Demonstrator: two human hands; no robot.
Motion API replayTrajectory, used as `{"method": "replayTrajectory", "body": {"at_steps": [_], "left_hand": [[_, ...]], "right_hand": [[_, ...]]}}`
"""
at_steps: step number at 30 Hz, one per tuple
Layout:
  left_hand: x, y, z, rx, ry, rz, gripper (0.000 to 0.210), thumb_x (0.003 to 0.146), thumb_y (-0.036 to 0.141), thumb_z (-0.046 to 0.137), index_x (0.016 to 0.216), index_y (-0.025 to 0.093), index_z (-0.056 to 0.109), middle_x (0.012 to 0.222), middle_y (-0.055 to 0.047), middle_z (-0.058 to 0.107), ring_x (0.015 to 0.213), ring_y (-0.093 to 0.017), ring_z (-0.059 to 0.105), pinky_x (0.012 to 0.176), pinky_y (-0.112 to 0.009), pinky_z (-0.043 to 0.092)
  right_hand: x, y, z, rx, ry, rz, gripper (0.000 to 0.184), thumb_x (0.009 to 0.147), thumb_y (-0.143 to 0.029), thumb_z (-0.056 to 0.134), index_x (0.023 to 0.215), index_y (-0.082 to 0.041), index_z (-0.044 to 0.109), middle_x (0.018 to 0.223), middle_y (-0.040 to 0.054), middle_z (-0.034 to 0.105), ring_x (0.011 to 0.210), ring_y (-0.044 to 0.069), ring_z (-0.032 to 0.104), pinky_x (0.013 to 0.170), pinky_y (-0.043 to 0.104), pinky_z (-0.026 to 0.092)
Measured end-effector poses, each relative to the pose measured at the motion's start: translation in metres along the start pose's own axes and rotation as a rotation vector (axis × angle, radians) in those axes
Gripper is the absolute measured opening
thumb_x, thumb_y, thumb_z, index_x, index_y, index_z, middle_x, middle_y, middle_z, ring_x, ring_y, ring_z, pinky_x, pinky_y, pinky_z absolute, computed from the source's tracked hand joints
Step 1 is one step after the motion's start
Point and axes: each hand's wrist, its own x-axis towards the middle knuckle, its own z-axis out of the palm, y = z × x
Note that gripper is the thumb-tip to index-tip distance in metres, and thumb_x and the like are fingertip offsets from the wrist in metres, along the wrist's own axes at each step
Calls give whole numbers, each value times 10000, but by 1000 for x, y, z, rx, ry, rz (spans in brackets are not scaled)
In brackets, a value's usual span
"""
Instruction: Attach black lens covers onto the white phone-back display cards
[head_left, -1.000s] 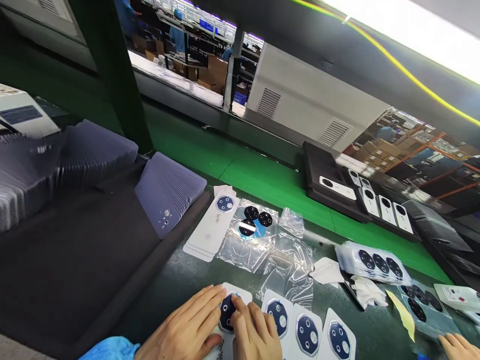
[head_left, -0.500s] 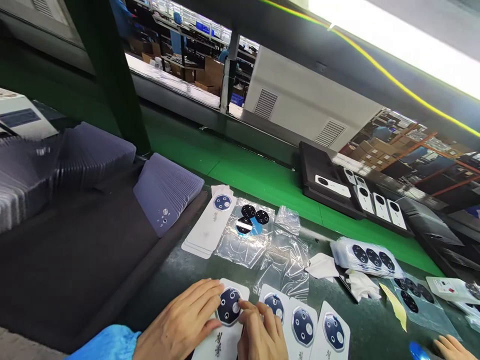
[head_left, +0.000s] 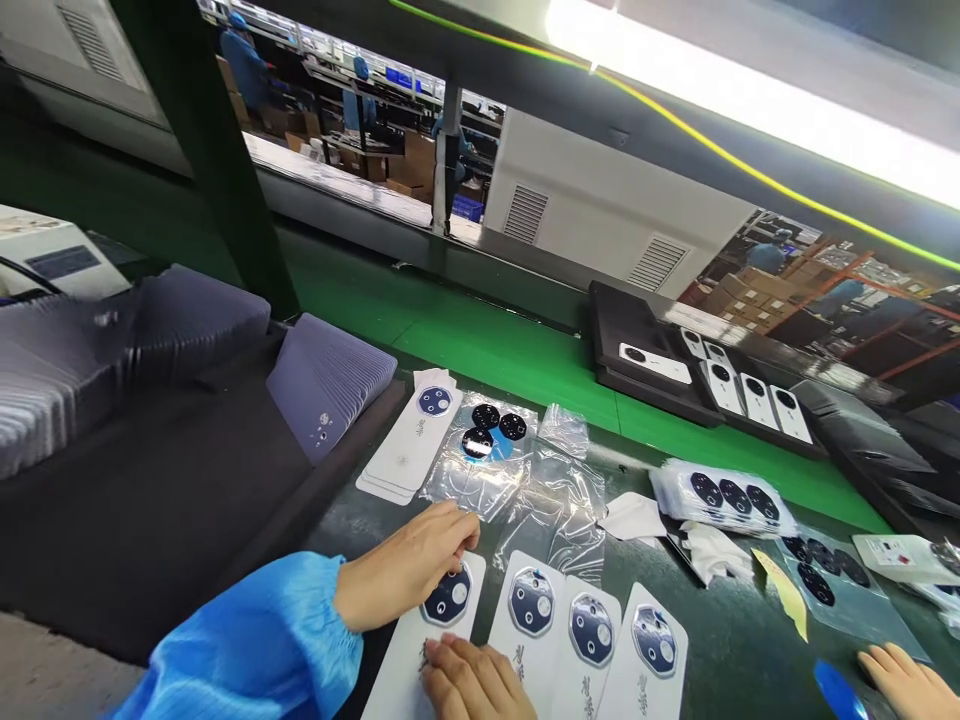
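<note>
A white phone back panel (head_left: pixel 409 660) with a dark blue octagonal lens cover (head_left: pixel 448 598) lies under both hands. My left hand (head_left: pixel 412 565) is above the cover's upper left part, its fingers bunched together and hiding whatever is between them. Resting on the panel's lower printed part is my right hand (head_left: pixel 480 682), its fingers laid over the surface. To its right lie more such panels: one panel (head_left: pixel 504 630) close by, another panel (head_left: pixel 574 680) beside it, and a tilted panel (head_left: pixel 637 690) furthest right.
Behind the hands are a small panel stack (head_left: pixel 394 455) and clear plastic film (head_left: pixel 465 480) with black lens covers. Purple-grey sheets (head_left: pixel 322 380) stand at left. On the right are bagged covers (head_left: pixel 720 500), a crumpled cloth (head_left: pixel 716 555), black trays (head_left: pixel 652 390) and another person's hand (head_left: pixel 904 680).
My left hand has lifted and turned over the top of the lens cover. My right hand has moved off the cover, down onto the lower panel. The view has shifted slightly.
</note>
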Motion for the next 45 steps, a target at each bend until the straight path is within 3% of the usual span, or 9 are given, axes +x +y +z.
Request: {"method": "replayTrajectory", "body": {"at_steps": [4, 9, 16, 20, 27, 32, 37, 41, 45], "left_hand": [[3, 3, -3, 48, -16, 48, 249, 782, -25, 345, 775, 219, 392, 806, 7, 501, 738, -151, 475, 658, -245, 414], [1, 1, 0, 137, -42, 115, 257, 812, -32, 324, 827, 205, 421, 862, -18, 522, 785, -166, 478, 689, -257, 432], [-9, -6, 21, 315, -9, 185, 401, 726, -119, 260, 923, 156, 475, 902, -68, 528, 830, -212, 459, 775, -343, 432], [-19, -6, 28, 388, 4, 236, 362, 805, -85, 246, 926, 140, 501, 882, -81, 545, 805, -219, 475, 772, -356, 441], [-43, -11, 28, 373, 199, 420, 299, 955, 40, 225, 966, 171, 494, 871, -34, 583, 813, -173, 533, 818, -282, 463], [-58, -16, 23, 109, 143, 347, 286, 995, 128, 199, 955, 201, 472, 856, -8, 567, 774, -138, 528, 766, -208, 475], [-83, -17, 10, -67, 214, 162, 242, 936, 64, 279, 1009, 247, 418, 923, 14, 522, 847, -110, 546, 800, -151, 454], [-95, -2, 15, -234, 20, 105, 192, 917, 98, 348, 950, 266, 434, 893, 34, 506, 777, -105, 520, 729, -154, 459], [-71, 28, 30, -185, 115, 216, 196, 847, 60, 387, 850, 250, 430, 811, 43, 519, 720, -109, 521, 664, -162, 454]], "right_hand": [[17, 1, -9, -14, -112, -92, 386, 983, -100, 331, 746, -192, 621, 665, -27, 750, 593, 105, 699, 507, 220, 475], [13, -2, -3, -25, 32, 0, 408, 983, -91, 330, 712, -199, 616, 625, -25, 743, 534, 110, 684, 504, 242, 461], [-7, -5, 5, -66, 25, 38, 387, 983, -104, 360, 726, -211, 628, 641, -34, 750, 549, 103, 688, 609, 251, 476], [-8, -7, 5, -64, 14, 59, 385, 980, -100, 365, 718, -211, 624, 645, -29, 750, 561, 101, 684, 626, 255, 469], [6, -5, -2, -74, 14, 8, 401, 989, -102, 381, 674, -174, 618, 653, -24, 739, 615, 75, 673, 654, 240, 426], [15, -7, -4, -84, 29, -7, 428, 999, -100, 359, 654, -160, 606, 658, -26, 736, 640, 63, 667, 652, 240, 398], [10, -6, -5, -34, 27, 52, 428, 1013, -163, 292, 719, -184, 601, 660, -27, 727, 595, 84, 664, 596, 235, 417], [4, 3, -18, 348, -247, 338, 582, 923, -640, 263, 1124, -178, 554, 840, 52, 728, 636, 152, 678, 526, 216, 508], [0, 5, -35, 716, -538, 444, 725, 878, -722, 199, 1183, -167, 552, 839, 64, 691, 640, 146, 659, 488, 183, 505]]}}
